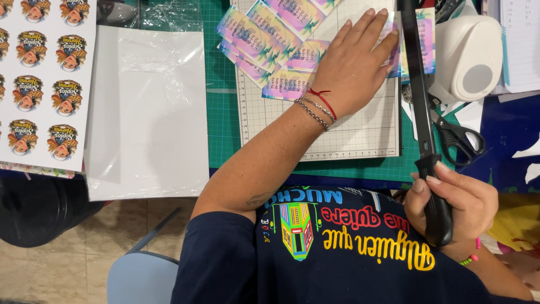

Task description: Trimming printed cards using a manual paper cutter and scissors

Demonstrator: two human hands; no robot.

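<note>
My left hand lies flat, fingers spread, pressing a pastel printed card onto the gridded board of a paper trimmer. Several similar cut cards are fanned out on the board's far left. My right hand grips the black handle of the trimmer's long blade arm, which runs along the board's right edge next to the left fingertips.
A green cutting mat lies under the trimmer. Left of it sit clear plastic sleeves and a sticker sheet. Black scissors and a white punch lie to the right. A grey chair stands below.
</note>
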